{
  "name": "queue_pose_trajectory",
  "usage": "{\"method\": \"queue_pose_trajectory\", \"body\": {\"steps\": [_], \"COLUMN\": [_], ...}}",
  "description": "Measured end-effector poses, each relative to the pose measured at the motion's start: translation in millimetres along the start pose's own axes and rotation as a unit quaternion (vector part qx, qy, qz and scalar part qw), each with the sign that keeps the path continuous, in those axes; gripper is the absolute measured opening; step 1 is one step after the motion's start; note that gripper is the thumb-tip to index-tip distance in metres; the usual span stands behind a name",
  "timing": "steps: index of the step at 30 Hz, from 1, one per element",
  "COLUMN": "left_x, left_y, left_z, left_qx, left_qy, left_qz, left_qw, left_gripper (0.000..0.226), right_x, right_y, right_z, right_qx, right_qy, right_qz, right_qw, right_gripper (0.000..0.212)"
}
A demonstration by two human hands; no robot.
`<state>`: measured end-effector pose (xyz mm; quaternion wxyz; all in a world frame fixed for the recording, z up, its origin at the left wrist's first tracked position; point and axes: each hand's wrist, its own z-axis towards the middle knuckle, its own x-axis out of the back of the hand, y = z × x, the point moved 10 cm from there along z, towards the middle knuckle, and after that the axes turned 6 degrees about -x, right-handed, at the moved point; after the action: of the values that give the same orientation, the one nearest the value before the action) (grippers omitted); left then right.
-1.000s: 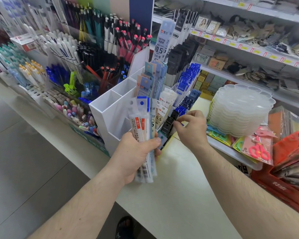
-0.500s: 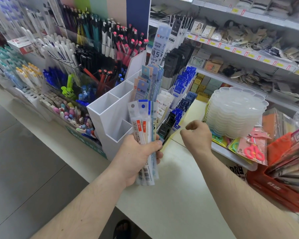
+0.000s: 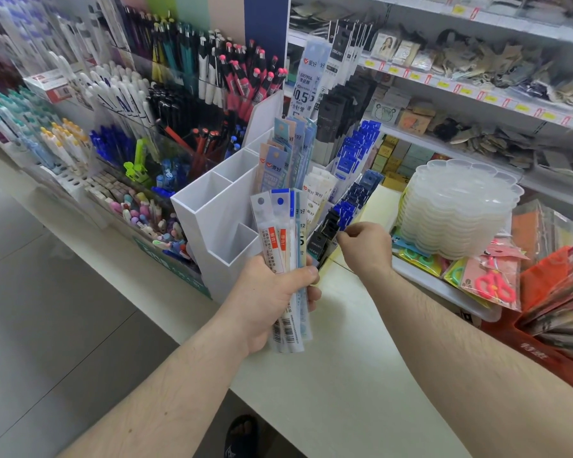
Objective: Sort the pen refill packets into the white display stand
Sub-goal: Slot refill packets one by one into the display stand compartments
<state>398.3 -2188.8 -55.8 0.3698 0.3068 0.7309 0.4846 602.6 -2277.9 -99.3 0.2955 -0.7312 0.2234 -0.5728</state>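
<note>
My left hand (image 3: 272,302) grips a bundle of clear pen refill packets (image 3: 280,233) upright, just in front of the white display stand (image 3: 212,219). The stand's left compartments hold nothing. Its right compartments hold pale blue refill packets (image 3: 288,160), white ones (image 3: 318,200), and rows of blue packets (image 3: 344,211) and black packets (image 3: 325,233). To the right of the bundle, my right hand (image 3: 368,246) has curled fingers. Its thumb and forefinger pinch the edge of a low blue packet in the stand.
The stand sits on a white counter (image 3: 344,375). Pen racks (image 3: 179,110) fill the left and back. At right are a stack of clear plastic trays (image 3: 454,209), packaged scissors (image 3: 490,282) and a red bin of packets (image 3: 549,325). Shelves of goods run behind.
My right hand drew back from the black packets into a fist, then went forward again to the blue packets. My left hand stayed in place with the bundle.
</note>
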Motion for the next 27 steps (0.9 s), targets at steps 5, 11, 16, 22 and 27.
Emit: {"method": "queue_pose_trajectory", "body": {"steps": [5,11,16,22,27], "left_x": [-2.0,-7.3,-9.7,-17.8,-27.0], "left_y": [-1.6,-3.5,-7.3,-10.5,-18.7], "left_z": [-1.5,-2.0,-1.5,-0.9,1.9], "left_qx": [0.002,0.008,0.018,0.041,0.054], "left_qy": [-0.003,-0.011,-0.019,-0.045,-0.077], "left_qz": [-0.010,-0.018,-0.031,-0.045,-0.032], "left_qw": [1.000,1.000,0.999,0.997,0.995], "left_gripper": [0.014,0.016,0.018,0.016,0.015], "right_x": [8.1,-7.5,-12.9,-14.4,30.9], "right_y": [12.0,3.5,7.6,7.7,5.3], "right_z": [1.3,2.6,4.9,-5.5,-67.4], "right_qx": [-0.038,-0.017,-0.028,-0.029,-0.059], "right_qy": [0.021,-0.031,-0.033,-0.085,-0.124], "right_qz": [0.002,0.003,-0.047,-0.005,0.252], "right_qw": [0.999,0.999,0.998,0.996,0.958], "right_gripper": [0.007,0.019,0.021,0.009,0.005]}}
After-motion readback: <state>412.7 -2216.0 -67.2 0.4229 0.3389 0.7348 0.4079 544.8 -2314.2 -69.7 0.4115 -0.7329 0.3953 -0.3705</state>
